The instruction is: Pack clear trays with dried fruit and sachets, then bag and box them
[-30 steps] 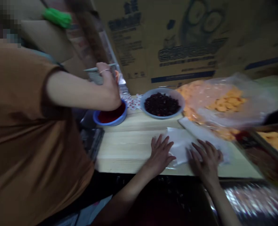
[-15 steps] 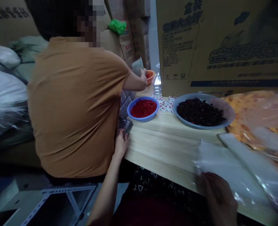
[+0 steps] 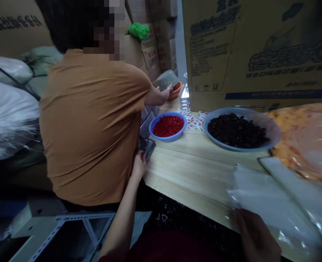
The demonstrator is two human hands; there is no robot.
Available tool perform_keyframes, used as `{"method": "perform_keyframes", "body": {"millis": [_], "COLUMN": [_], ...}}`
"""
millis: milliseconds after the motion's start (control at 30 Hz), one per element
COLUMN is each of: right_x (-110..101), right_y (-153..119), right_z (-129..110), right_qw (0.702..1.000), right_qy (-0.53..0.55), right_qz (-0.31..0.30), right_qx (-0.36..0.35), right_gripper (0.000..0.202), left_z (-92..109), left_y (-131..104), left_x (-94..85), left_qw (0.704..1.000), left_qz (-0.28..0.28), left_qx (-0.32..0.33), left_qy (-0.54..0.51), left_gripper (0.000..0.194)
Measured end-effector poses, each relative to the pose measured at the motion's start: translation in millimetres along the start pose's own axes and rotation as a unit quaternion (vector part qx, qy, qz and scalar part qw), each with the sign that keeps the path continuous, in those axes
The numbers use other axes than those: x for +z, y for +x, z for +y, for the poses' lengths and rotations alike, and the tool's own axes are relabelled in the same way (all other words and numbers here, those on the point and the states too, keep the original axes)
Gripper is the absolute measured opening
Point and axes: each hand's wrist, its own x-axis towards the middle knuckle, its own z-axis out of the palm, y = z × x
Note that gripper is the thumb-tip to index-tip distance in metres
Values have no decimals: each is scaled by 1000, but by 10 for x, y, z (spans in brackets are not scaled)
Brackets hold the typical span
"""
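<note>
My left hand (image 3: 139,163) is closed at the table's left edge, its fingers against a dark, glossy packet (image 3: 147,148) beside a person's back. Whether the fingers grip the packet is hard to see. At the lower right, my right hand (image 3: 255,233) pinches the near edge of a clear plastic bag (image 3: 267,196) lying on the table. A blue bowl of red pieces (image 3: 168,126) sits beyond my left hand. Farther right stands a larger bluish bowl of dark pieces (image 3: 237,131).
A person in a brown shirt (image 3: 95,131) sits at the left, holding a pale green basket (image 3: 167,79) over an orange basket (image 3: 175,92). Small white packets (image 3: 196,120) lie between the bowls. A large carton (image 3: 259,54) stands behind; bagged orange food (image 3: 305,134) is at right.
The view has shifted slightly. The person's green basket has tipped over toward the orange basket. My left fingers have curled in more, and my right hand is slightly lower at the bag's edge.
</note>
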Motion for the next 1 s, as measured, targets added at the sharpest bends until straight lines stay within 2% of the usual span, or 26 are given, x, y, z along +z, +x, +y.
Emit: {"method": "perform_keyframes", "body": {"millis": [133, 267, 400, 500, 733, 833, 933, 1000], "right_x": [-7, 0, -5, 8, 78, 87, 108, 130], "right_y": [-26, -47, -49, -37, -2, -3, -11, -8], "right_z": [-90, -164, -114, -23, 91, 40, -33, -69], "right_qw": [999, 999, 999, 999, 999, 999, 998, 997], "right_qy": [18, 26, 27, 29, 48, 49, 51, 56], "right_qz": [10, 18, 19, 12, 6, 13, 34, 44], "right_qx": [26, 28, 29, 26, -2, -20, -9, -3], "right_gripper": [45, 44, 47, 46, 48, 47, 46, 45], "left_z": [6, -2, -62, -50, 185, 99, -89, -160], "left_y": [-39, -104, -215, -320, -561, -701, -845, -928], "left_x": [-17, -65, -149, -261, -543, -633, -726, -769], "left_qw": [1000, 998, 996, 996, 996, 996, 996, 994], "left_qz": [14, 45, 45, 40, 56, 75, 77, 80], "left_qx": [-6, 22, 24, 39, 61, 41, 37, 45], "left_qy": [-2, -29, -77, -75, -39, -11, 38, 57], "left_gripper": [36, 53, 62, 64, 63, 54, 35, 32]}}
